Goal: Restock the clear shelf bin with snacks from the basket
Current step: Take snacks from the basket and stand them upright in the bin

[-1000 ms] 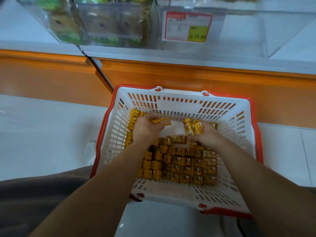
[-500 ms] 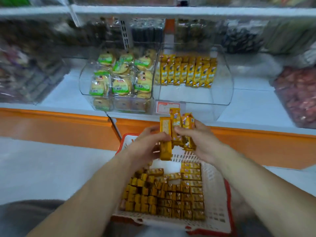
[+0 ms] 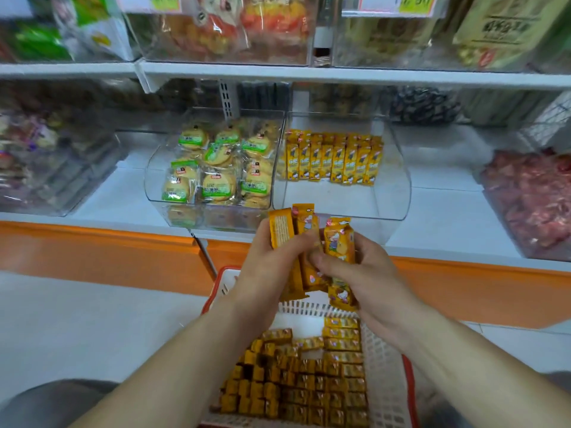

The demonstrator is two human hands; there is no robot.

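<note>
**Hands.** Both hands are raised together above the basket (image 3: 384, 361), in front of the shelf edge (image 3: 438, 222). The left hand (image 3: 269, 267) is clenched around upright yellow snack packs (image 3: 280, 231). The right hand (image 3: 366, 274) grasps a further yellow pack (image 3: 340, 240), also upright. The two hands touch at the fingertips. Three pack tops show above the fingers; which hand grips the middle pack cannot be determined.

**Basket.** The basket is white with a red rim and sits low, directly below the hands. It contains many yellow packs in rows (image 3: 309, 384). Most stand on end; a stack at the right wall lies flat.

**Clear shelf bin.** The clear shelf bin (image 3: 400, 186) stands on the white shelf, beyond the hands and slightly right. One row of yellow packs (image 3: 332, 159) stands upright against its rear. The front part of its floor is bare.

**Surroundings.** A neighbouring clear bin just to the left holds round biscuits with green labels (image 3: 216, 168). A bin of red-wrapped goods (image 3: 531, 199) stands well to the right. An orange trim (image 3: 92, 251) runs below the shelf.
</note>
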